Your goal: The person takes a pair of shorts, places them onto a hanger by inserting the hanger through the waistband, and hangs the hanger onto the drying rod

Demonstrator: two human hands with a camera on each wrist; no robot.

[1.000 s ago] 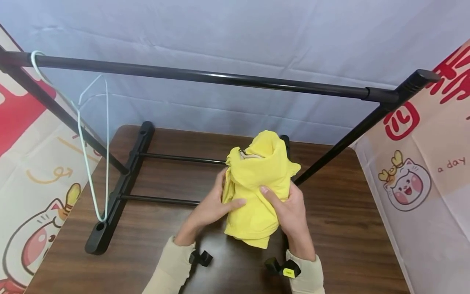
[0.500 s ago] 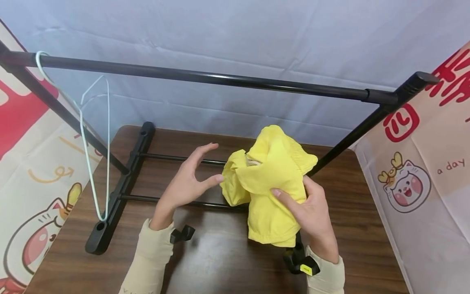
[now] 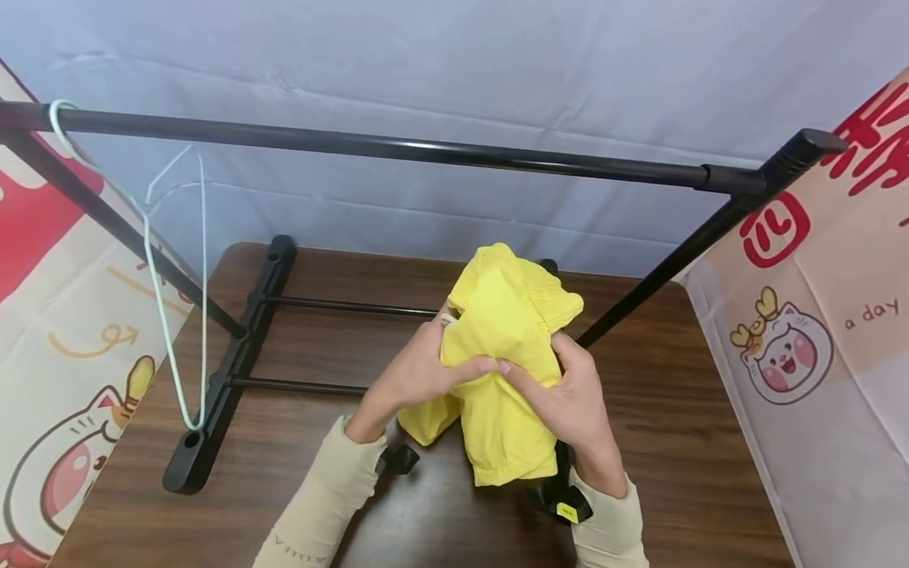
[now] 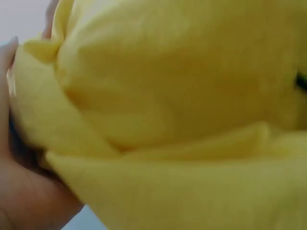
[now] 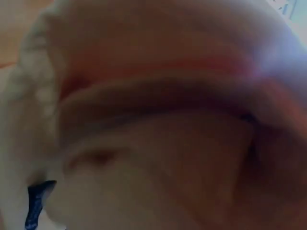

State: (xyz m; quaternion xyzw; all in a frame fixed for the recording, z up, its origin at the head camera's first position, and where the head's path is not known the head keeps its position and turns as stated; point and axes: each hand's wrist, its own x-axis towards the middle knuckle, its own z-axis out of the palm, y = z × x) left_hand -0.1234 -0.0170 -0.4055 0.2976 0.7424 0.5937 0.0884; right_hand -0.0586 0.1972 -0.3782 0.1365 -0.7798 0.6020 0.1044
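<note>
A bunched yellow garment (image 3: 500,315) with a gathered, elastic-looking edge is held up over the table between both hands. My left hand (image 3: 422,367) grips its left side, thumb across the front. On the other side my right hand (image 3: 575,390) pinches the cloth, and the two thumb tips nearly meet at the middle. A bit of white shows at the garment's left edge, beside the left fingers. In the left wrist view, yellow cloth (image 4: 182,86) fills most of the picture. The right wrist view is dark and blurred. Most fingers are hidden behind the cloth.
A black rack stands on the brown wooden table (image 3: 682,442), its top bar (image 3: 383,147) crossing beyond the hands. One pale green hanger (image 3: 151,260) hangs at the bar's left end. Behind is a grey-white cloth backdrop (image 3: 454,71); printed sheets flank both sides.
My left hand let go, moved left away from the garment, then came back and took hold of it again. The right hand shifted the garment right, then back left, and one part now hangs lower left.
</note>
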